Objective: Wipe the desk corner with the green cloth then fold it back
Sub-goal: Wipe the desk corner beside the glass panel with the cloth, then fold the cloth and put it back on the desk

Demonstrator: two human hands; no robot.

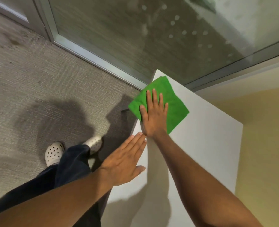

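Nearest to you, both bare forearms reach forward from the bottom edge of the view. Your left hand (124, 163) is flat and open, fingers (135, 141) straight and held together, thumb spread to the right. It sits over the near left edge of the white desk (201, 153), gripping nothing; its fingertips end just beside the heel of your other hand, and they stop short of the cloth. Whether the palm actually presses on the desk cannot be told.

Below and to the left, your dark trouser legs (70, 166) and pale perforated clogs (53, 153) stand on the grey carpet (29, 79), with your shadow spread across it.

Farther out, your right hand (153, 115) lies palm down, fingers (154, 99) extended and slightly fanned, pressing flat rather than pinching anything. Under it is the green cloth (176, 105), a folded square set diamond-wise near the far corner of the desk. Your fingers and thumb rest on its left half; the heel of the hand lies off its near edge. The cloth's left corner overhangs the desk's left edge, and its far corner reaches almost to the desk's tip.

Beyond the corner stands a glass panel (135, 38) in a metal frame, and a yellowish wall (266, 128) lies to the right.
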